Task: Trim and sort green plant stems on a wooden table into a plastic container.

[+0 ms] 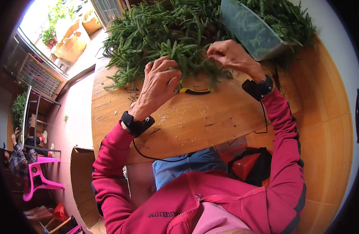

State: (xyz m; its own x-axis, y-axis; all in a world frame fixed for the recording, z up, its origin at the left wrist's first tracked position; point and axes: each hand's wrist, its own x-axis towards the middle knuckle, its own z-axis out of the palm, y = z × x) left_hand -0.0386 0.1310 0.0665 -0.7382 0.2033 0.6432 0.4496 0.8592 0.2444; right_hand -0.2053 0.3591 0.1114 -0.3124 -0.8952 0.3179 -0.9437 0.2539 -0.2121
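The single view looks from the person's head, upright and steeply down, past the crimson jacket (171,199) at its lower edge and out over the counter (203,117). It sits near, with left hand (160,78) and right hand (234,57) in its upper middle, while the fisheye reaches to a bright doorway (84,64) at upper left and bends a pale wall (337,43) at right.

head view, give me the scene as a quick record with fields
left hand: at the near edge of the green sprigs, grip unclear
right hand: fingers bent, beside the sprigs, grip unclear
tool: yellow-and-black handle, on the wooden table, between the hands
bin: translucent, among sprigs, beyond right hand
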